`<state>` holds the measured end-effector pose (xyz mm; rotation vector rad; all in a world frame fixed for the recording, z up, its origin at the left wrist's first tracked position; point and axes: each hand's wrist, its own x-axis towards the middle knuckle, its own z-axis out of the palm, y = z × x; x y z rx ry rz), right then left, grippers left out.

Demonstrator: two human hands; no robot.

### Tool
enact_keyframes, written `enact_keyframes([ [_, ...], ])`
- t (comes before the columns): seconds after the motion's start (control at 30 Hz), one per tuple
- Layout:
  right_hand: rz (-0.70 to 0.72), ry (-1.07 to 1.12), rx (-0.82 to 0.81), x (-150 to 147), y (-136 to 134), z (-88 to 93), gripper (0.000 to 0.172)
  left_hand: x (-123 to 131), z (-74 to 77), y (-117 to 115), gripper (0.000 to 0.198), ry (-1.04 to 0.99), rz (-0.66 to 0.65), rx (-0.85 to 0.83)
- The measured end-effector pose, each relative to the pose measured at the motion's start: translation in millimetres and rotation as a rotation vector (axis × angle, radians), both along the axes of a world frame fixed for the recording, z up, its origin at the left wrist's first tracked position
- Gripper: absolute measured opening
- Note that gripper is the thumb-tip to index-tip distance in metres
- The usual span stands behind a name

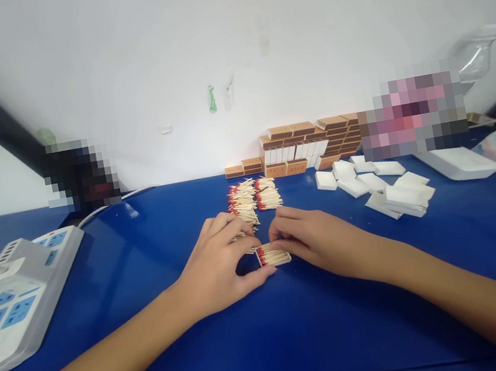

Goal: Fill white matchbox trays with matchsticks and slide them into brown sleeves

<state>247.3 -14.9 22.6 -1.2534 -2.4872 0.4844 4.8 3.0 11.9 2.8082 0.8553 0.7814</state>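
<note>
Two piles of matches (241, 198) lie just beyond a small white tray (281, 263) on the blue table (303, 335), viewed from my remote station. The left hand (222, 254) grasps the tray between thumb and fingers; the right hand (307, 236) has its fingertips at the red-headed matchsticks (267, 254) inside, though I cannot tell whether it grips any. Beyond the tray stand stacked matchboxes (313, 149); white boxes (371, 182) lie to its right, a power strip (31, 294) well left.

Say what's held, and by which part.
The left hand holds the small tray at its left end; whether the right hand grips any matches can't be told.
</note>
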Motion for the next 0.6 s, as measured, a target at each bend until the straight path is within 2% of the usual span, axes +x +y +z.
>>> enact_keyframes([
  [0.23, 0.024, 0.001, -0.006, 2, 0, -2.2, 0.012, 0, 0.2, 0, 0.028, 0.005, -0.013, 0.008],
  [0.37, -0.006, 0.038, 0.013, 7, 3, 6.4, 0.013, 1, -0.7, 0, 0.028, -0.023, -0.023, 0.018],
  [0.47, -0.155, 0.053, 0.095, 26, 15, 16.9, 0.020, 1, -1.8, 0, 0.029, -0.010, -0.037, 0.000],
  [0.6, -0.523, -0.026, 0.242, 69, 41, 29.2, 0.022, 0, -3.4, -3, 0.028, -0.041, -0.037, 0.002],
])
